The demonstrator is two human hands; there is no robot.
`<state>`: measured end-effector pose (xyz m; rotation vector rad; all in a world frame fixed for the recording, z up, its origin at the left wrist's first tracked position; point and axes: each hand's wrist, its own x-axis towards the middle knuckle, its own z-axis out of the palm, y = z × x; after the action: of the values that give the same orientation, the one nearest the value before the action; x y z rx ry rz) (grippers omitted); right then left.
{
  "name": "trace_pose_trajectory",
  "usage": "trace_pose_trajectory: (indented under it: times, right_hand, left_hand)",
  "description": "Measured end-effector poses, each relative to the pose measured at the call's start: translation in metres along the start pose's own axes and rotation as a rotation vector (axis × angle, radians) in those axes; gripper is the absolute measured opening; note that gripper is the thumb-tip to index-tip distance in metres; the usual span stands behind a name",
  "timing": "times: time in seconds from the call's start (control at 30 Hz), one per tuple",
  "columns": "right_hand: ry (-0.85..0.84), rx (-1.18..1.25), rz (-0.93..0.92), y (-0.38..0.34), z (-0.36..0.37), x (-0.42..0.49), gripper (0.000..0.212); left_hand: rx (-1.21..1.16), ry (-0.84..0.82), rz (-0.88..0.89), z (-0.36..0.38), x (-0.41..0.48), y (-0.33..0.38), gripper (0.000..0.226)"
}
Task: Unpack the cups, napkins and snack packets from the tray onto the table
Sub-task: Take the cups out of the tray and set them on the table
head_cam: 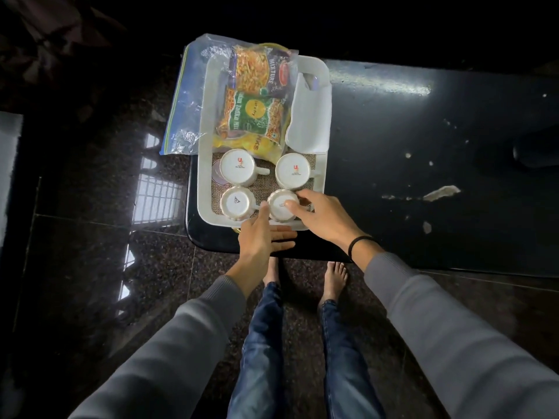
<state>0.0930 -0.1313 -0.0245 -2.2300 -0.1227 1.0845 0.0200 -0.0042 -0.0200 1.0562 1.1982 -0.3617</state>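
The left hand point(263, 237) lies at the near edge of the tray point(202, 164), fingers spread flat and apart along the rim, thumb reaching up beside the near right cup point(279, 207); it grips nothing. The right hand point(320, 214) rests on that same cup from the right, fingertips on its upturned base and side; whether they are clamped on it I cannot tell. A dark band circles the right wrist, and both arms wear grey sleeves.

The white tray sits at the left end of the dark table point(423, 146), its near edge close to the table's near edge. Four white cups stand upside down in the tray's near half on a woven mat point(266, 184): the near left cup point(237, 202), the far left cup point(237, 167) with its handle pointing right, and the far right cup point(292, 170).

Beyond them lie the snack packets: a yellow packet point(242, 143), a green one point(252, 116) on top, and a purple-edged mixture packet point(257, 71) at the far edge. White napkins point(308, 116) lie along the tray's right edge. A clear plastic bag point(186, 110) hangs over the tray's left edge.
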Motion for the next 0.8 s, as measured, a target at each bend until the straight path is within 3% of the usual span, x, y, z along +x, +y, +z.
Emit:
trace_pose_trajectory:
  times: [0.2,0.47,0.63,0.8]
  right_hand:
    - [0.058,0.196,-0.013,0.006,0.008,-0.003,0.037]
    - [0.104,0.280,-0.088,0.013,0.003,-0.032,0.032]
    - [0.186,0.487,-0.063,0.028,-0.011,-0.060,0.033]
    - [0.287,0.596,-0.051,0.070,-0.034,-0.077,0.027]
  left_hand:
    - [-0.101,0.017,-0.020,0.008,-0.004,0.000,0.034]
    - [-0.146,0.033,-0.064,0.012,-0.028,-0.003,0.031]
    - [-0.119,-0.027,-0.003,0.030,-0.054,-0.015,0.024]
    - [-0.103,-0.209,0.053,0.066,-0.063,-0.035,0.031]
